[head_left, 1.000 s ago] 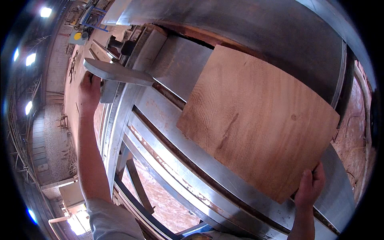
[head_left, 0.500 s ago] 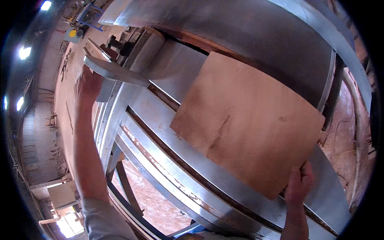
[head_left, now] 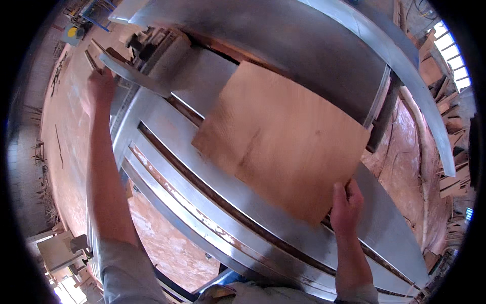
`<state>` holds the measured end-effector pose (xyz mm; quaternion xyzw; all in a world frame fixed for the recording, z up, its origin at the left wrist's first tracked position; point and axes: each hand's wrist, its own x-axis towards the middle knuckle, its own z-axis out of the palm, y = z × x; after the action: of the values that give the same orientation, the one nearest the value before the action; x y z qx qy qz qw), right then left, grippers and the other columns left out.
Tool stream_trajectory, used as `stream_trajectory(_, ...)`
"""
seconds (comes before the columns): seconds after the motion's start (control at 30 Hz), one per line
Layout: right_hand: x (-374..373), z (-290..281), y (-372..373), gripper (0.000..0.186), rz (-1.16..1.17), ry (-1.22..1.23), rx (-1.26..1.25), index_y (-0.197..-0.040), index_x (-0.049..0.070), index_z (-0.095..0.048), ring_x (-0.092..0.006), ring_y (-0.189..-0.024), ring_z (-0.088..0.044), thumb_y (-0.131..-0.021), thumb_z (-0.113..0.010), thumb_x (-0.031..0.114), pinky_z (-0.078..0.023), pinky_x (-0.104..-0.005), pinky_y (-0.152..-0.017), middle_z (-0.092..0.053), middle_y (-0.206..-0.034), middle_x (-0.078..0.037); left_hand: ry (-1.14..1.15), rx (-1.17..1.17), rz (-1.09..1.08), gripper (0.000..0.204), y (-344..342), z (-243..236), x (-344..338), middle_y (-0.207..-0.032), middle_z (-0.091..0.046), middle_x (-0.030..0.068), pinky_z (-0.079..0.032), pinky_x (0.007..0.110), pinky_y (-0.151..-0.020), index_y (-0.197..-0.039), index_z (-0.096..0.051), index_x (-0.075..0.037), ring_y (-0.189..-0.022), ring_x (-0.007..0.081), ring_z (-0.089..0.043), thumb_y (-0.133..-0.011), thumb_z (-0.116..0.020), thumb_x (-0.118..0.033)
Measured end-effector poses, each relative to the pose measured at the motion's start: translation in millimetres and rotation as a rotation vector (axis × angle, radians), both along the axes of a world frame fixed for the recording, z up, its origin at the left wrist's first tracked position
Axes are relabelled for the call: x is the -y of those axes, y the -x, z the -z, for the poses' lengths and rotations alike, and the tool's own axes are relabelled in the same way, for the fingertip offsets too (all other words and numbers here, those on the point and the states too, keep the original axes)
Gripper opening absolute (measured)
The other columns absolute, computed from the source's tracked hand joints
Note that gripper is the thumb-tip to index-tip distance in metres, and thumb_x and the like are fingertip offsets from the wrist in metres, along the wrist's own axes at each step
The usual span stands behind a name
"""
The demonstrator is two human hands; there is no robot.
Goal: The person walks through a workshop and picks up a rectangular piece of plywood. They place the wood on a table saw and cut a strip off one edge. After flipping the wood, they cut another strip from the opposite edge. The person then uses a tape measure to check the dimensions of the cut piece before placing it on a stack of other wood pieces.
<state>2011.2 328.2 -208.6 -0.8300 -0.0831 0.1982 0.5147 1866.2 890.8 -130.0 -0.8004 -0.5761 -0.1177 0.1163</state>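
My left hand (head_left: pixel 101 86) is closed at the end of a grey curved bar (head_left: pixel 131 74) on the fence at the machine table's left; exactly what its fingers grip is partly hidden. My right hand (head_left: pixel 348 205) grips the lower right edge of a square wooden board (head_left: pixel 283 131), thumb on top. The board lies tilted across the slotted steel table (head_left: pixel 167 126), beside a dark steel upper surface (head_left: pixel 314 55).
A long curved metal piece (head_left: pixel 430 116) arches at the right. Wood offcuts (head_left: pixel 450 101) are piled beyond it, beside a long pipe or pole (head_left: pixel 420 131). A yellow-marked machine (head_left: pixel 75 33) stands at the back left, small equipment (head_left: pixel 61 251) at the lower left.
The view has shifted, so table, board and both hands appear further left, the right hand higher too. More of the wood pile shows at the right. Both hands keep their grip.
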Motion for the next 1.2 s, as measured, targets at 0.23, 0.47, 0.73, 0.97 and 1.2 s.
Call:
stream_trajectory(0.23,-1.4,-5.3,-1.8,0.026,0.001,0.02,-0.007,-0.102,-0.004,-0.06,-0.0119,-0.083,-0.056,-0.093,-0.057,0.02,-0.047,-0.0296,-0.074,-0.065,-0.088,-0.007,0.091,0.167,0.335,0.036,26.1,3.8,-14.9,-0.099,-0.069,0.0143,-0.051,0.042,-0.08,-0.114,-0.067,-0.021,-0.098,0.0303,-0.067,-0.093,-0.048,-0.043)
stream_trajectory(0.47,-8.9,-12.2,-4.4,0.028,-0.05,0.019,0.054,-0.097,-0.005,-0.06,-0.0133,-0.079,-0.057,-0.095,-0.056,0.022,-0.047,-0.0326,-0.071,-0.065,-0.084,-0.01,-0.336,0.162,0.378,0.047,13.6,-7.3,45.4,-0.107,-0.067,0.019,-0.047,0.041,-0.09,-0.119,-0.062,-0.006,-0.103,0.0362,-0.063,-0.092,-0.055,-0.044)
stream_trajectory(0.73,-13.1,-9.6,-2.8,0.031,-0.082,-0.084,0.039,-0.094,-0.006,-0.059,-0.0136,-0.076,-0.059,-0.096,-0.057,0.025,-0.048,-0.0329,-0.068,-0.065,-0.08,-0.009,0.38,0.424,0.259,0.065,-22.4,54.6,150.8,-0.103,-0.066,0.0258,-0.048,0.042,-0.088,-0.107,-0.059,0.007,-0.101,0.0408,-0.063,-0.087,-0.06,-0.055)
stream_trajectory(0.97,-6.7,-1.7,-7.2,0.035,-0.036,0.053,0.081,-0.094,-0.005,-0.06,-0.0162,-0.073,-0.059,-0.096,-0.055,0.029,-0.048,-0.0344,-0.066,-0.065,-0.078,-0.009,0.447,0.795,0.25,0.047,-46.4,8.9,144.0,-0.077,-0.066,0.016,-0.051,0.039,-0.066,-0.083,-0.063,0.0,-0.079,0.0289,-0.067,-0.085,-0.062,-0.047)
stream_trajectory(1.2,-4.2,16.1,-9.9,0.032,0.003,-0.045,0.043,-0.094,-0.004,-0.061,-0.0123,-0.078,-0.055,-0.095,-0.054,0.028,-0.046,-0.0319,-0.072,-0.062,-0.081,-0.006,0.973,1.922,0.333,0.031,-3.8,-46.5,-31.1,-0.079,-0.06,0.0116,-0.055,0.032,-0.064,-0.086,-0.056,0.001,-0.075,0.0198,-0.065,-0.093,-0.062,-0.028)
